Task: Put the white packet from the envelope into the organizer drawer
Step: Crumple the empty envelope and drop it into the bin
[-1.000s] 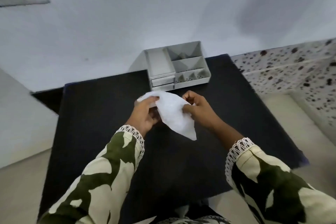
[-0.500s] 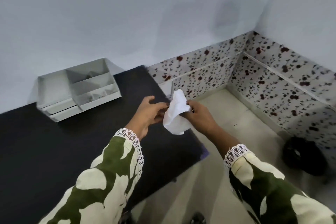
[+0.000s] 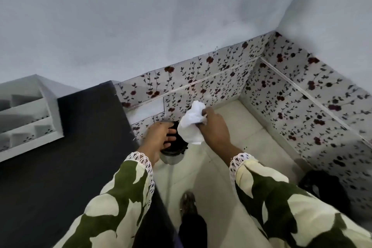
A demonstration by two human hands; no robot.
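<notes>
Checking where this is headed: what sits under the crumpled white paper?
Below the crumpled white paper in the right hand is a small dark-lined bin; the left hand covers its rim, contents unseen.

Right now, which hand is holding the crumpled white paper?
The right hand: its fingers pinch the white paper. The left hand instead rests on a dark-lined bin.

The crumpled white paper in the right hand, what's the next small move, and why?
Probably lower it and let go into the bin. The right hand pinches the crumpled white paper just above the bin's dark opening on the floor, and the left hand rests at the rim. The organizer sits off on the black table.
</notes>
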